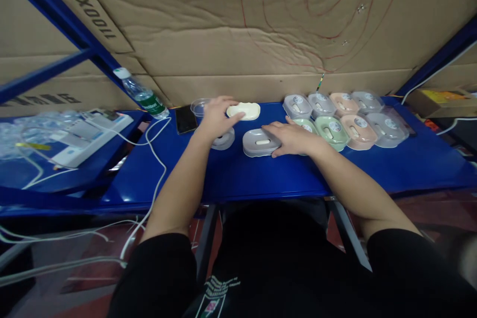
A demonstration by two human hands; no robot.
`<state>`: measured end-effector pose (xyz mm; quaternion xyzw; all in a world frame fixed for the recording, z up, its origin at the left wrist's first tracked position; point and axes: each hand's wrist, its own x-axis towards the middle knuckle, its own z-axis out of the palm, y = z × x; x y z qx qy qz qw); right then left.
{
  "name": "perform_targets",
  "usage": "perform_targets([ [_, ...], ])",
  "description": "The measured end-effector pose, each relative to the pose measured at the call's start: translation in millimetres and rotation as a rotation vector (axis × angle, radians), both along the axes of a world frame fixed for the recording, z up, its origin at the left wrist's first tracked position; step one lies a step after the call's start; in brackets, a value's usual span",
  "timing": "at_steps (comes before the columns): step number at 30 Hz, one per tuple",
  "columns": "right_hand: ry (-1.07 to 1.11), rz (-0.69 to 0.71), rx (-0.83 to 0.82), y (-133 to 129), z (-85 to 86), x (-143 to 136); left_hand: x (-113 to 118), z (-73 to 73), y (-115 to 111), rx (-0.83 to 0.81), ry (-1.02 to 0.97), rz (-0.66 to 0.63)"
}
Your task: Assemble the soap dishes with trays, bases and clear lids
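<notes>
My left hand (217,115) is at the left end of a cream oval dish with a wavy rim (248,111), thumb and fingers apart around that end, the thumb over the dish. Under my left wrist lies a grey rounded piece (224,139), partly hidden by it. A clear plastic lid or dish (198,107) shows behind the same hand. My right hand (294,137) holds the right end of a grey oval box resembling a soap box (257,143), thumb in front and fingers behind. The box rests on the blue table (257,179), a pale oblong inset on top.
Several grey, peach and green lidded boxes (358,131) with round stickers stand in two rows at right. A black phone (186,120), a water bottle (147,99) and a white cable (160,179) are at left. Cardboard (208,54) walls the back.
</notes>
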<state>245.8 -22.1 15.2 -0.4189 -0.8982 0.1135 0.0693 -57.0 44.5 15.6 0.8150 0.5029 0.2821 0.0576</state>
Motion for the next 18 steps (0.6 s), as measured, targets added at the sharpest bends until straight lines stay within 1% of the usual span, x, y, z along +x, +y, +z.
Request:
perform_targets([
  [1, -0.003, 0.003, -0.001, 0, -0.2, 0, -12, -0.6, 7, 0.021, 0.002, 0.120],
  [2, -0.008, 0.007, -0.002, 0, -0.5, -1, -23, -2.1, 13, 0.016, 0.020, 0.213],
  [3, -0.013, 0.011, -0.003, 0, -0.8, -1, -33, -4.5, 18, -0.004, 0.041, 0.278],
  [5, -0.015, 0.013, 0.001, 0, -1.8, -1, -46, -11.3, 27, -0.041, 0.077, 0.332],
  [8, -0.006, 0.018, 0.009, 1, -3.0, -1, -54, -21.9, 36, -0.114, 0.158, 0.331],
  [11, -0.013, 0.021, 0.012, 1, -2.7, -1, -53, -27.2, 40, -0.186, 0.245, 0.328],
  [15, -0.014, 0.007, -0.001, 0, -1.1, -2, -53, -25.6, 39, -0.115, 0.232, 0.356],
  [18, -0.015, 0.017, 0.006, 0, -0.9, -2, -54, -23.2, 36, -0.071, 0.206, 0.348],
])
